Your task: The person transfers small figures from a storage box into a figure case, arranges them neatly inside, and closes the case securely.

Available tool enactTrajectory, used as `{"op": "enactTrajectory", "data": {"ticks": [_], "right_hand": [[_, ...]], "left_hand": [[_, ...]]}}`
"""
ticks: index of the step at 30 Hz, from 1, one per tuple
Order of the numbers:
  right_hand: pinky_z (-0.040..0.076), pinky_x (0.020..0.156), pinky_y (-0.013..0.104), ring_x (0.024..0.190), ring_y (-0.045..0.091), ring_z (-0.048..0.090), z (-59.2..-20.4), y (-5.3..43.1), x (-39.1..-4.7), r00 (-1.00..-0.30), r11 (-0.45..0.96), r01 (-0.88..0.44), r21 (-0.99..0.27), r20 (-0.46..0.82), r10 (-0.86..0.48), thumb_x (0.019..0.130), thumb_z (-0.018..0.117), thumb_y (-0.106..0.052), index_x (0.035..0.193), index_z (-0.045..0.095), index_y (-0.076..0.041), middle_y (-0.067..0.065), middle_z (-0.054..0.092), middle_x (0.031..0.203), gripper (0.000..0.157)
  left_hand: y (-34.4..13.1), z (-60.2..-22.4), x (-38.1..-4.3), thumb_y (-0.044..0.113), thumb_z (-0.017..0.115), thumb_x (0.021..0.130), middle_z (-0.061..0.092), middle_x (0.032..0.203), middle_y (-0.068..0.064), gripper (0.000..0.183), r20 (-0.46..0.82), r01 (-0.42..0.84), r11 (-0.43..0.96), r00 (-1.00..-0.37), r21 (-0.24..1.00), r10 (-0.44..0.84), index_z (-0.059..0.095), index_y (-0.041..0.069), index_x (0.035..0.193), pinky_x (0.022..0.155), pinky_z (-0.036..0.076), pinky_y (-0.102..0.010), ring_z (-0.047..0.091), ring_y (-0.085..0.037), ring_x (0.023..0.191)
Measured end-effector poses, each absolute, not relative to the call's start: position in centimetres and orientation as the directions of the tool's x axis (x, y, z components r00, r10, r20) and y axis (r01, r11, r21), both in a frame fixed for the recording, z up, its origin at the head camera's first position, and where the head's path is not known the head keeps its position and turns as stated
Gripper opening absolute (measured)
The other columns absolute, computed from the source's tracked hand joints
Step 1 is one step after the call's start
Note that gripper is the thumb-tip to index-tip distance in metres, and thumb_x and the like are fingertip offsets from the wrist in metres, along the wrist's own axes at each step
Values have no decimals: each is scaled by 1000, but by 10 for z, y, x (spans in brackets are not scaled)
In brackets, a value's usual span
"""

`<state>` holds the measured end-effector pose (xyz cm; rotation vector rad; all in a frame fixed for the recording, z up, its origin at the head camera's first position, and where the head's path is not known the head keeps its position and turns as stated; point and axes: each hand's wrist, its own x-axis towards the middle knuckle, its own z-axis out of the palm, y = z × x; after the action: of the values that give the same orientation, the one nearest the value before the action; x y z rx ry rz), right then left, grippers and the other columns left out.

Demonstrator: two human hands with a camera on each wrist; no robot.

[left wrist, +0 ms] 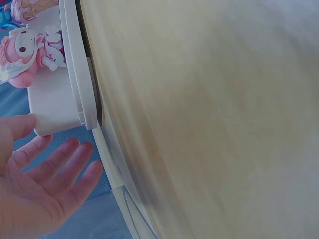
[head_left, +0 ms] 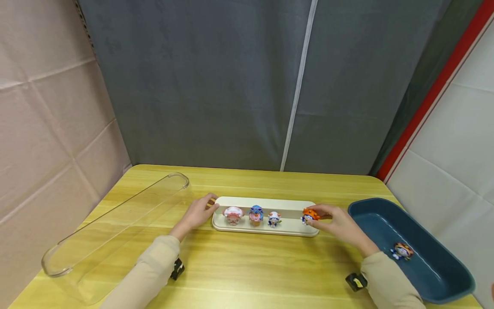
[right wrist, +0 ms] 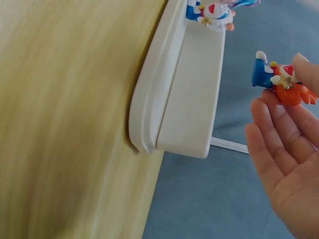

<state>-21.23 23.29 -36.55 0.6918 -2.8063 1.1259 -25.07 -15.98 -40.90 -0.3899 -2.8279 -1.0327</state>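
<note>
The left sleeve (head_left: 144, 268) and right sleeve (head_left: 390, 281) run off the head view's bottom; the figure (head_left: 402, 251) in the bin (head_left: 444, 274), lower right, is too small for detail. The left wrist view's left edge crops the left hand (left wrist: 42, 191) and, upper left, the blue figure (left wrist: 6, 20). In the right wrist view, the right edge crops the right hand (right wrist: 294, 164).

No text, label, brand, number or sign can be read on the tray (head_left: 291, 222), the small figures (head_left: 256, 216) along it, the orange figure (head_left: 309, 216) at its right end, the bin (head_left: 432, 274) to its right or the clear cover (head_left: 123, 227) to its left. The black wrist camera (head_left: 353, 282) in front of the tray's right end has a yellow patch, too small to show any lettering.
</note>
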Motion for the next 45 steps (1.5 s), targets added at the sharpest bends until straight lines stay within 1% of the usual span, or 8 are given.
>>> {"op": "enactTrajectory", "data": {"ticks": [5, 10, 16, 23, 28, 33, 37, 45], "right_hand": [[47, 77, 41, 88, 18, 57, -372, 228, -216, -890, 607, -432, -667, 204, -409, 77, 67, -33, 109, 61, -8, 1, 61, 97, 41], [47, 77, 36, 87, 16, 57, -377, 224, -219, -880, 619, -455, -640, 214, -425, 78, 66, -33, 107, 61, -8, 0, 62, 96, 39], [47, 77, 40, 89, 19, 57, -379, 219, -221, -887, 624, -432, -651, 183, -424, 79, 65, -33, 109, 61, -6, 3, 62, 99, 41], [48, 75, 36, 85, 14, 58, -386, 216, -225, -878, 614, -452, -648, 200, -435, 78, 66, -32, 108, 62, -12, -3, 62, 95, 36], [48, 74, 36, 84, 14, 58, -391, 214, -229, -857, 595, -485, -640, 213, -470, 79, 66, -29, 108, 61, -9, -1, 62, 95, 36], [48, 76, 36, 86, 14, 58, -394, 212, -233, -849, 586, -493, -644, 208, -486, 79, 66, -27, 108, 61, -10, -1, 62, 96, 34], [47, 77, 36, 86, 15, 57, -395, 209, -235, -854, 585, -476, -657, 186, -486, 79, 67, -24, 106, 61, -10, -2, 61, 96, 32], [47, 75, 35, 81, 14, 56, -396, 206, -238, -876, 607, -437, -664, 162, -453, 75, 71, -18, 99, 56, -10, -2, 59, 88, 29]], "left_hand": [[-160, -409, -250, 20, 54, 89, 60, 98, -11, 24, 183, 273, 733, -962, 623, 203, 54, 7, 109, 75, 47, -39, 59, -24, 83], [-160, -410, -250, 20, 54, 89, 60, 98, -11, 24, 179, 268, 732, -963, 626, 200, 54, 7, 110, 75, 47, -39, 59, -24, 84], [-160, -410, -251, 19, 54, 89, 60, 97, -11, 24, 188, 275, 734, -961, 621, 202, 54, 6, 110, 75, 47, -39, 59, -24, 83], [-160, -409, -251, 19, 54, 89, 60, 97, -11, 24, 188, 273, 733, -962, 623, 199, 55, 7, 109, 75, 47, -38, 59, -24, 83], [-160, -409, -251, 19, 55, 89, 60, 97, -11, 24, 190, 276, 733, -961, 622, 200, 55, 7, 109, 75, 47, -39, 59, -24, 83], [-160, -408, -250, 19, 55, 89, 60, 97, -11, 24, 192, 282, 729, -959, 624, 207, 54, 6, 110, 75, 47, -39, 59, -24, 84], [-160, -408, -249, 18, 55, 89, 61, 97, -11, 24, 197, 287, 728, -958, 623, 209, 54, 6, 109, 75, 47, -38, 59, -24, 83], [-159, -406, -248, 18, 55, 89, 61, 97, -11, 24, 192, 283, 730, -959, 622, 209, 54, 6, 109, 75, 47, -39, 59, -25, 84]]}}
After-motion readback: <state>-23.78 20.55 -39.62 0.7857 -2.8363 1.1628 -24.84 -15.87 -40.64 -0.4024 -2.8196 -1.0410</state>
